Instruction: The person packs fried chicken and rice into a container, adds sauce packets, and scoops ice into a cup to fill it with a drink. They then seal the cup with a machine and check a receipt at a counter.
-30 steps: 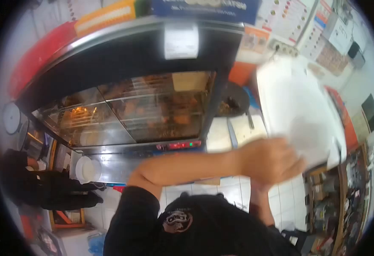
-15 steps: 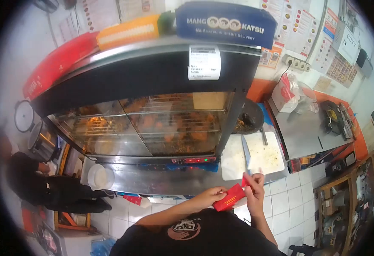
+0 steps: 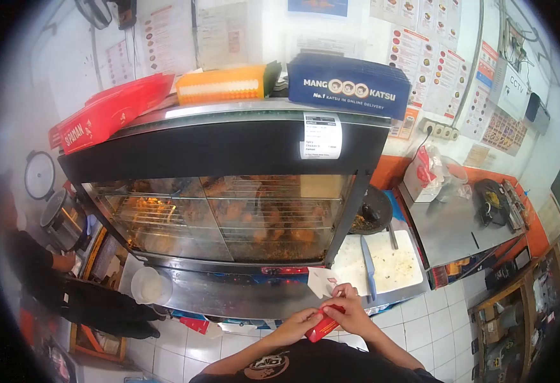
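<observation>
Close to my body, my left hand (image 3: 303, 320) pinches the left side of a red carton (image 3: 323, 324). My right hand (image 3: 349, 311) grips the carton's upper right part, its fingers bent over it. A white flap (image 3: 322, 281) with small red marks sticks up beyond my fingers, over the counter edge. To the right of my hands, a knife (image 3: 369, 265) with a blue handle lies on a white cutting board (image 3: 402, 255) that has crumbs on it.
A glass-fronted warmer (image 3: 229, 150) with fried food stands ahead, with red, yellow and blue boxes (image 3: 349, 88) on top. A white tub (image 3: 151, 286) is at the left of the steel counter (image 3: 222, 295). A person in dark clothes (image 3: 95, 300) stands at the left.
My hands and the red carton have moved left and closer together. The white flap now shows beyond my fingers. The view has tilted up, showing more wall.
</observation>
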### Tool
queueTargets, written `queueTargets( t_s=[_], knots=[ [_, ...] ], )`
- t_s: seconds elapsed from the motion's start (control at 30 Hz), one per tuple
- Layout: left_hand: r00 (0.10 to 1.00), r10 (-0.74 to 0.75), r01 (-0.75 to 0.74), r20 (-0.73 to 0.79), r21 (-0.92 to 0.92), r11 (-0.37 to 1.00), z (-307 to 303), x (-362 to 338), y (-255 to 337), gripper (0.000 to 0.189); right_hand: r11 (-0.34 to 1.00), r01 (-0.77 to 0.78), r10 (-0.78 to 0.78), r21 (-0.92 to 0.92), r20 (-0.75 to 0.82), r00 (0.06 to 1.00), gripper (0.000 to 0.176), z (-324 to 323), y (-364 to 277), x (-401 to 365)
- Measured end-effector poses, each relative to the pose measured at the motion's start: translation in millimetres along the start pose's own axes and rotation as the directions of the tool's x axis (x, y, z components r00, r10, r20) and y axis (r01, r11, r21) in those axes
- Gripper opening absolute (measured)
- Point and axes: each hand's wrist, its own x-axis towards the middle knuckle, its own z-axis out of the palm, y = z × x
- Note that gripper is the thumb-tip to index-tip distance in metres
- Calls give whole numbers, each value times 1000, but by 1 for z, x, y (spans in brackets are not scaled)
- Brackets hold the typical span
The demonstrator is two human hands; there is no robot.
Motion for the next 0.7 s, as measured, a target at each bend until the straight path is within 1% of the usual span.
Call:
queueTargets(
  t_s=[0.03, 0.07, 0.1, 0.13, 0.17, 0.2, 0.23, 0.27, 0.3, 0.33, 0.37, 0.4, 0.43, 0.47, 0.5, 0.53, 0.57, 0.63, 0.67, 0.7],
  knots=[
    [999, 29, -29, -25, 2, 1000, -1, 2, -1, 37, 1000, 11, -11, -3, -2, 1000, 13, 2, 1, 3],
    [999, 39, -39, -30, 5, 999, -4, 3, -1, 37, 998, 56, -56, 30, -7, 998, 12, 6, 3, 3],
    [1000, -13, 13, 6, -17, 1000, -7, 3, -3, 36, 993, 97, -96, 65, -11, 995, 12, 8, 4, 2],
    [997, -64, 66, 43, -36, 997, -10, 4, -4, 36, 988, 47, -51, 145, 26, 998, 14, 7, 3, 1],
    [998, -55, 56, 41, -34, 998, -12, 7, -7, 36, 989, 55, -60, 141, 25, 998, 14, 6, 0, 3],
    [1000, -15, 11, -27, -137, 990, -13, 7, -11, 35, 954, 8, 1, 301, -29, 1000, 15, 6, -3, 3],
    [995, 16, -40, -98, -239, 970, -14, 8, -17, 35, 890, -31, 71, 455, -70, 995, 16, 6, -4, 1],
    [995, 20, -44, -101, -241, 970, -20, 7, -23, 35, 966, 25, 29, 256, -204, 979, 35, 8, 7, -3],
    [990, 100, -136, -99, -501, 855, -29, 5, -28, 35, 967, 29, 24, 255, -203, 979, 35, 8, 8, -3],
    [977, 175, -206, -118, -719, 664, -36, 3, -31, 36, 898, -76, 222, 433, -298, 928, 46, 9, 9, -2],
    [977, 175, -208, -121, -720, 662, -37, -2, -27, 36, 783, -148, 424, 605, -345, 837, 59, 9, 8, -1],
    [962, 232, -246, -141, -813, 527, -36, -8, -21, 38, 782, -149, 424, 605, -342, 838, 59, 7, 5, -1],
    [944, 284, -272, -169, -885, 377, -37, -13, -17, 39, 585, -157, 474, 796, -178, 862, 63, 3, -2, -2],
    [945, 281, -272, -170, -885, 378, -41, -16, -22, 39, 341, -178, 475, 923, -6, 880, 67, -1, -10, -4],
    [947, 277, -266, -161, -878, 398, -45, -19, -33, 43, 72, -209, 429, 975, 159, 889, 72, -3, -14, -5],
    [949, 275, -260, -152, -870, 418, -49, -21, -42, 46, 66, -225, 465, 972, 169, 869, 69, -1, -14, -3],
    [949, 276, -262, -153, -870, 419, -54, -19, -48, 46, 66, -224, 464, 972, 169, 870, 69, 2, -5, 0],
    [941, 290, -304, -177, -820, 486, -62, -17, -62, 52, 234, -204, 528, 951, 52, 848, 62, 13, 17, 2],
    [941, 286, -303, -178, -820, 486, -65, -18, -65, 52, 231, -206, 530, 951, 55, 846, 62, 13, 12, 3],
    [939, 123, -321, -320, -697, 641, -66, -19, -68, 49, 336, -213, 510, 918, 12, 860, 60, 11, 3, 6]
  ],
)
